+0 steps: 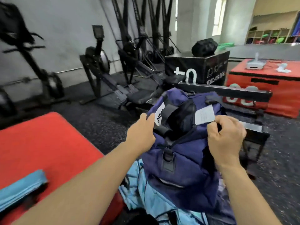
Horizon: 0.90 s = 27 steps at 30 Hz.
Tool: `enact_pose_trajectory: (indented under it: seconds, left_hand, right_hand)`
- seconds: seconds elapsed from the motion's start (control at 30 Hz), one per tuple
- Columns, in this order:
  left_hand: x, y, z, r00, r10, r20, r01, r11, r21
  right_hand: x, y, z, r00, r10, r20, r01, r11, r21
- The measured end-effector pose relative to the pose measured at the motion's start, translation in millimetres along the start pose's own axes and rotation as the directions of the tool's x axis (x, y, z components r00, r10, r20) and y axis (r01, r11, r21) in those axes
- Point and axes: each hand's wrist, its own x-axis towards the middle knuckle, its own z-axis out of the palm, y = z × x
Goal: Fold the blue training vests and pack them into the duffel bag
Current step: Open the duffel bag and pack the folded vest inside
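A navy duffel bag [183, 161] stands in front of me, its top zip partly open onto a dark inside. My left hand [142, 130] grips the bag's left rim beside a white label. My right hand [227, 135] pinches the right rim, just under a white tag. Light blue vests [146, 195] lie crumpled under and in front of the bag. A folded light blue vest [21, 187] rests on the red mat [40, 143] at the lower left.
A black bench [227, 93] runs behind the bag. Beyond it stand a black plyo box [198, 67] with a dark bag on top and a red box [266, 88] at the right. Rowing machines [103, 75] line the left wall.
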Motion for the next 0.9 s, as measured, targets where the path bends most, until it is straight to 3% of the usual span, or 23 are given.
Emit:
enact_pose_trajectory:
  seconds: [0.17,0.4,0.53,0.77,0.9]
  left_hand:
    - [-17.1,-78.9,-67.6,0.978,-0.156,-0.136,0.164,0.985,0.045]
    - [-88.2,-194.3,-152.0,0.879,-0.353,-0.319,0.39,0.919,0.058]
    - [-156.2,-266.3,-192.7,0.805,-0.438,-0.4,0.513,0.853,0.099]
    - [-291.7,-382.7,-254.2,0.657,-0.552,-0.514,0.689,0.717,0.11]
    - [-367.1,-434.2,-254.2,0.567,-0.618,-0.545,0.771,0.631,0.085]
  right_hand:
    - [11.5,-96.5,49.3,0.995,-0.089,0.039,0.081,0.983,0.167]
    - [-12.4,-252.4,100.3,0.966,-0.222,0.132,0.169,0.929,0.329]
    - [-61.7,-342.0,122.2,0.936,-0.322,0.142,0.237,0.875,0.423]
    - [-174.9,-491.4,156.0,0.895,-0.395,0.205,0.2,0.769,0.606]
    - [-252.5,-542.6,166.3,0.839,-0.461,0.287,0.185,0.739,0.647]
